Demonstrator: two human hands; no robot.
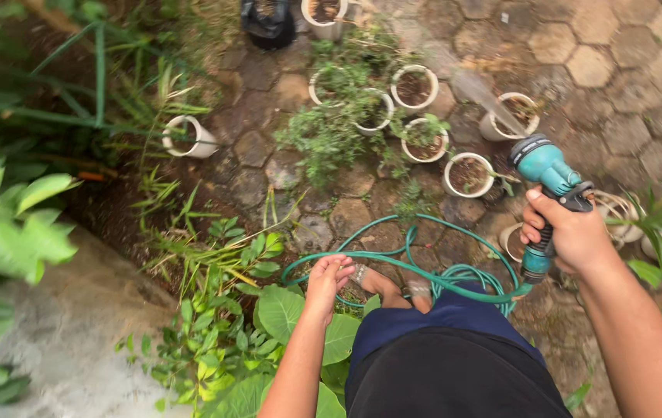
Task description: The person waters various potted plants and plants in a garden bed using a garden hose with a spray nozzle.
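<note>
Here right hand [571,232] clamped on teal spray nozzle [545,172], spraying toward white pots [468,175]; left hand [327,280] hangs loose, fingers apart, just above green hose [424,271] coiled on pavers

White round pots [415,87] are sitting in a cluster on the damp hexagonal paving stones [590,66], most holding dark soil, some carrying small leafy plants [331,131] that are spilling over their rims. One white pot [188,138] is lying tipped on its side near the soil bed — well apart from the cluster. A black bag [267,22] is resting at the top edge. Broad-leaved green plants [6,217] are crowding the left side, and a grey concrete slab [68,325] is lying beneath them — low weeds growing just beside it
</note>
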